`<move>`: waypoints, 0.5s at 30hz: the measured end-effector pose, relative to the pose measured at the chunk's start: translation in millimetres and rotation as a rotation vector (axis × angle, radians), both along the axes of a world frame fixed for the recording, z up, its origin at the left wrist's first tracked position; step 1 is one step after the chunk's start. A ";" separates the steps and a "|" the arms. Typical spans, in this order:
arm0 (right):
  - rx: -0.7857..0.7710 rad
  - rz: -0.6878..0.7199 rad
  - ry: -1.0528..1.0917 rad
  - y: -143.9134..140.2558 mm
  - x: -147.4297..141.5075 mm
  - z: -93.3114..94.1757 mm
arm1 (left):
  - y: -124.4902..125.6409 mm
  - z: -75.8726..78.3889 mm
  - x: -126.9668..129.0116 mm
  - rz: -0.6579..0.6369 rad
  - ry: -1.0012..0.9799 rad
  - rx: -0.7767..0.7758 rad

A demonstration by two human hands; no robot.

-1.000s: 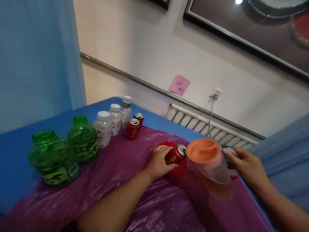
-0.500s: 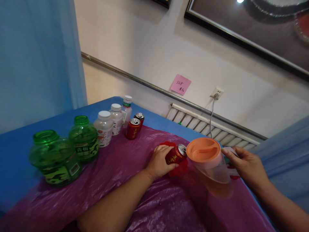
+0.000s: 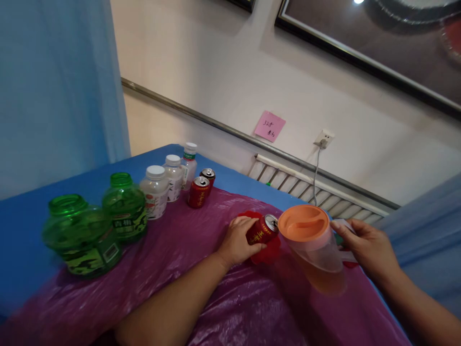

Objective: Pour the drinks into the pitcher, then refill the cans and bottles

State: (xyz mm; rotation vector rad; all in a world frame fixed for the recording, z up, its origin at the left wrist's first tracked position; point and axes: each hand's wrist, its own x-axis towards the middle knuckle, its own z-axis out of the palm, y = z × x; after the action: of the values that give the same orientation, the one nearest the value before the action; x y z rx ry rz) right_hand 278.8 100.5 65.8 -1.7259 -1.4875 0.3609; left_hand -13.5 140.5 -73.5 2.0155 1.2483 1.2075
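Left hand [image 3: 236, 240] wrapped round red can [image 3: 262, 230], tilted over red dish [image 3: 268, 252] mid-counter; right hand [image 3: 367, 250] closed on pitcher [image 3: 315, 245] handle at 3 o'clock. Judged can light, thin-walled, slick; pitcher heavier, sloshy, best held by handle

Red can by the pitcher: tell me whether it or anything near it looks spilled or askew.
The red drink can leans in the left hand over a red saucer. The orange-lidded clear plastic pitcher, held by the right hand, also tilts. No spill shows.
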 end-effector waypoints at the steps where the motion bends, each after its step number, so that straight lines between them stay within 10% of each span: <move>1: -0.008 -0.005 0.004 0.2 0.2 -0.1 | 0.1 0.1 0.1 0.001 0.000 -0.002; 15: -0.009 0.006 0.045 0.9 -1.3 -2.0 | 0.1 0.3 -0.3 0.000 -0.010 -0.002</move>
State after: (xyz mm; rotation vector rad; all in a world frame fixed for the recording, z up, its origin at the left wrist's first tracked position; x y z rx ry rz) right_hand 277.5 101.4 63.8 -1.7095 -1.4608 0.4079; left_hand -13.8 140.6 -73.2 2.0056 1.2442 1.2151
